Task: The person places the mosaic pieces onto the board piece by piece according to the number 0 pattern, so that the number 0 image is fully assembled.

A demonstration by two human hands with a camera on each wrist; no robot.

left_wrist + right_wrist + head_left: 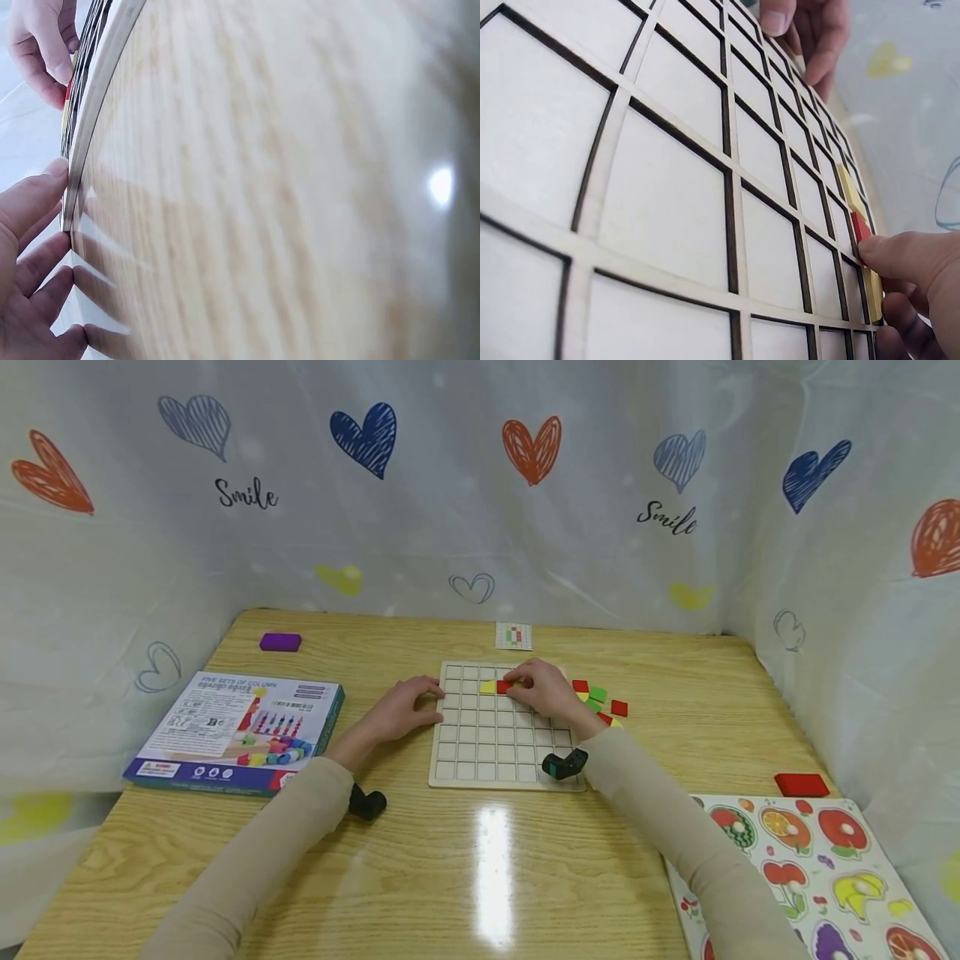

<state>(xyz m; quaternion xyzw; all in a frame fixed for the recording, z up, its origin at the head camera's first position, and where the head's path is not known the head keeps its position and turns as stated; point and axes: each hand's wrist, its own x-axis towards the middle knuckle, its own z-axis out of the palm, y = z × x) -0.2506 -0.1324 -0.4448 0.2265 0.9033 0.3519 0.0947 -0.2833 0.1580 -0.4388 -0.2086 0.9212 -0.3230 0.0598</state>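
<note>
A wooden grid board (476,732) lies flat on the table. In its upper rows sit a yellow tile (487,687) and, beside it, a red tile (504,687). My right hand (546,689) is over the board, thumb and fingers pinching another yellow tile (874,294) next to the red one; the fingers partly hide it. My left hand (405,705) rests at the board's left edge, fingers spread, with the thumb touching the rim in the left wrist view. Loose red, green and yellow tiles, such as a green tile (597,694), lie right of the board, partly behind the right hand.
A small pattern card (513,636) lies beyond the board. To the left are a boxed bead set (240,727) and a purple block (281,642). At right, a red block (801,785) lies by a fruit puzzle board (813,860), partly under the right forearm.
</note>
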